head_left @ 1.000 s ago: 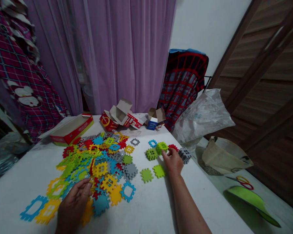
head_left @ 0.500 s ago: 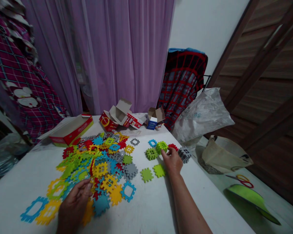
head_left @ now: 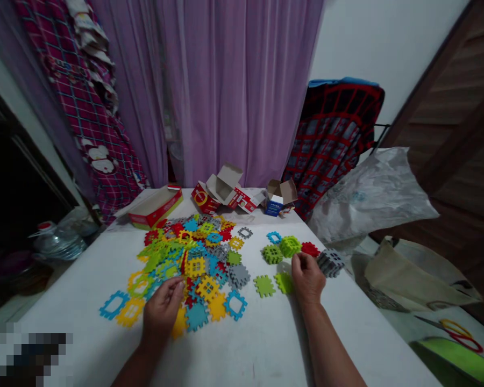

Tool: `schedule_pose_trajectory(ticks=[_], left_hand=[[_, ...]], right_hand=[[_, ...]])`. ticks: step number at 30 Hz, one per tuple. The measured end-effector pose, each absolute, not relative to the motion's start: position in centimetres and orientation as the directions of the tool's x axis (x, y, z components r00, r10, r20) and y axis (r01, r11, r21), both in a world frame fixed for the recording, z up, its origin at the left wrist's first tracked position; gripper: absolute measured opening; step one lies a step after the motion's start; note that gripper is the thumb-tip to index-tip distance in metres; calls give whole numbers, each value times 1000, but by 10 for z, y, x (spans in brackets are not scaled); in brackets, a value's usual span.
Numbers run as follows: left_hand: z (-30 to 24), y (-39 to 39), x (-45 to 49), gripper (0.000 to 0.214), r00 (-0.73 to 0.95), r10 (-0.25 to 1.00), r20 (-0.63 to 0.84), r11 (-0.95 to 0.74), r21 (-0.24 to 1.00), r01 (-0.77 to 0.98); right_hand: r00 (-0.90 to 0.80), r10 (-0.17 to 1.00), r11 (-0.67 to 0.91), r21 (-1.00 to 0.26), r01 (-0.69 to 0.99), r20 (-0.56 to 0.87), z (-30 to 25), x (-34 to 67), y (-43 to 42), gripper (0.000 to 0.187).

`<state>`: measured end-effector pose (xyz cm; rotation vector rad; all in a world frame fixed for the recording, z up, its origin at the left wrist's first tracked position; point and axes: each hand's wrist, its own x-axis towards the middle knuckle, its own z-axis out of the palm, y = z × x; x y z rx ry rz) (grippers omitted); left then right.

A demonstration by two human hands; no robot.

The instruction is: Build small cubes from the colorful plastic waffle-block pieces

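A heap of interlocking plastic tiles [head_left: 196, 267] in yellow, blue, green, red and grey covers the table's left half. At its front edge is my left hand [head_left: 163, 309], thumb and fingertips pressed together; whether a small piece sits between them is hidden. My right hand [head_left: 310, 279] is closed beside the sorted stacks, with nothing visible in its curled fingers. Just beyond it are a light green stack [head_left: 290, 245] and a darker green stack [head_left: 272, 254]. A grey stack [head_left: 331, 262] and red tiles [head_left: 310, 248] lie to its right and behind. Green tiles [head_left: 264, 286] lie flat to its left.
Opened red boxes [head_left: 205, 199], a long red tray-like box [head_left: 155, 209] and a blue box [head_left: 274, 206] line the back of the white table [head_left: 262, 344]. Off its right side are a plastic bag [head_left: 371, 193], a cloth bag [head_left: 419, 279] and scissors [head_left: 455, 333].
The view has swung left, shifting everything rightward in the picture. My right hand has drawn back slightly from the light green stack. My left hand stays at the heap's front edge.
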<state>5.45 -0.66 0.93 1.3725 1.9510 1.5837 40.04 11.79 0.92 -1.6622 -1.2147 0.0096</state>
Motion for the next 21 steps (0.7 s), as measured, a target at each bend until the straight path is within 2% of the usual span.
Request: schedule_pose_trajectory(ticks=[3, 9, 12, 14, 17, 21], left_hand=[[10, -8, 59, 38, -470, 780, 413, -99, 823, 559], [24, -8, 53, 28, -395, 786, 475, -93, 724, 684], [36, -2, 24, 27, -441, 779, 446, 64, 643, 763], [42, 2, -1, 31, -483, 769, 420, 225, 529, 818], [45, 6, -27, 48, -565, 779, 272, 457, 370, 809], [40, 9, -34, 52, -562, 808, 176, 503, 291, 814]], right_hand=[[407, 696, 158, -679, 717, 592, 7, 386, 107, 46], [217, 686, 368, -589, 719, 694, 6, 354, 80, 40], [129, 696, 431, -554, 712, 707, 5, 343, 69, 35], [96, 701, 451, -544, 707, 706, 5, 339, 64, 34], [77, 716, 458, -549, 699, 694, 5, 336, 60, 37], [72, 760, 431, -583, 689, 646, 4, 336, 56, 40]])
